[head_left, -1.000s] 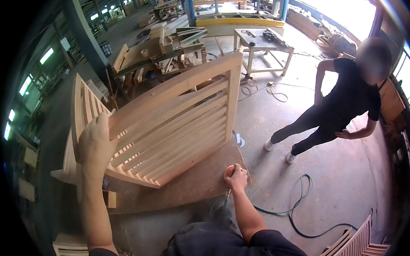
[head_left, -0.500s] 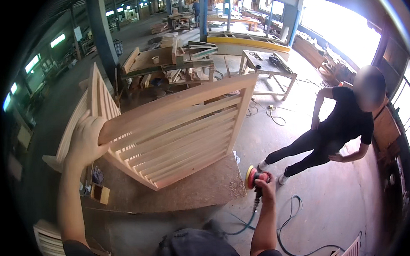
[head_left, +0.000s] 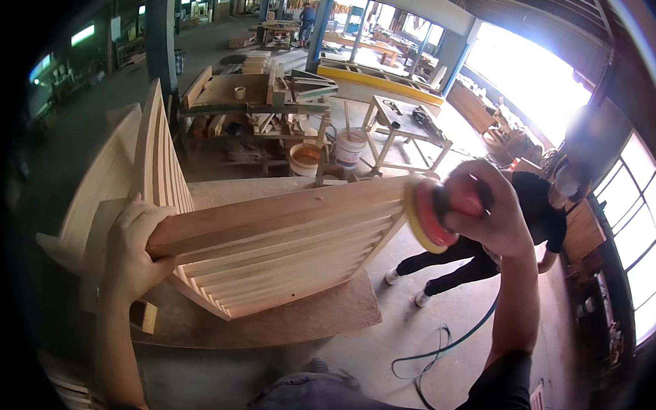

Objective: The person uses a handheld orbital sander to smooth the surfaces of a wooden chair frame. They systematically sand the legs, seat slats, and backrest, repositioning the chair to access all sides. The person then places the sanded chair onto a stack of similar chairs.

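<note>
Red sander (head_left: 436, 211) higher than before, by the slatted wooden frame (head_left: 292, 215)

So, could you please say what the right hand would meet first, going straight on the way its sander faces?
The right hand would probably bring its red sander against the right end of the slatted wooden panel; current contact is unclear.
</note>
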Available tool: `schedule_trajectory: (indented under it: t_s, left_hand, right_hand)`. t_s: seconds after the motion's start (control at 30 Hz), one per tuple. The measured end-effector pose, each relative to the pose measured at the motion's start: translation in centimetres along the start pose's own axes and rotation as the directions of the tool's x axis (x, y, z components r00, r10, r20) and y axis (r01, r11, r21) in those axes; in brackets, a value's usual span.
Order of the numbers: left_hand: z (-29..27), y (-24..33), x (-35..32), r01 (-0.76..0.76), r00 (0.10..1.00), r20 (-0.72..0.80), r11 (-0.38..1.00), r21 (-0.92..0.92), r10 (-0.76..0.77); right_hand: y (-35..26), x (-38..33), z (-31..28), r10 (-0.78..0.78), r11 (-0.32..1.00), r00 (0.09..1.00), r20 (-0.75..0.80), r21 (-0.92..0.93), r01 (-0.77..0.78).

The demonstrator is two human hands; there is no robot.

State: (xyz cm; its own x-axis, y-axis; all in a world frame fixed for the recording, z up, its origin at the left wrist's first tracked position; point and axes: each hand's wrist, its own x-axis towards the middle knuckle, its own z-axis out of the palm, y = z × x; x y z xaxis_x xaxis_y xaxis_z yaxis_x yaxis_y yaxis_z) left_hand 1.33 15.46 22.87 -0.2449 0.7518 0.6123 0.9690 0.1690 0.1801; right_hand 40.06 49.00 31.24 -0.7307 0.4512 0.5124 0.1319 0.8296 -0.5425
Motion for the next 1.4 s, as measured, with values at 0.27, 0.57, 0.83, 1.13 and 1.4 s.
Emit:
schedule_trajectory:
  t_s: [0.27,0.57,0.83,1.13,1.4]
  left_hand:
    - [4.2,-4.5,-2.9,-0.129,0.924,-0.380,0.971,-0.203,0.043]
    - [6.0,-5.0,-3.7,-0.171,0.858,-0.513,0.952,-0.254,0.017]
    - [6.1,-5.3,-4.4,-0.148,0.881,-0.473,0.957,-0.251,0.012]
    - [6.7,-5.0,-4.8,-0.108,0.875,-0.484,0.969,-0.221,-0.012]
    - [9.3,-4.5,-5.8,-0.139,0.817,-0.566,0.914,-0.382,-0.112]
  right_hand:
    - [-4.1,11.0,8.0,-0.077,0.964,0.877,0.474,-0.188,0.186]
    - [-4.5,12.3,8.8,-0.048,0.960,0.782,0.621,-0.188,0.209]
    - [-5.6,12.6,9.2,-0.011,0.941,0.749,0.663,-0.246,0.231]
    - [-5.5,13.3,9.2,-0.008,0.944,0.730,0.683,-0.236,0.232]
    - [-3.8,11.2,4.0,0.150,0.863,0.862,0.484,-0.490,0.125]
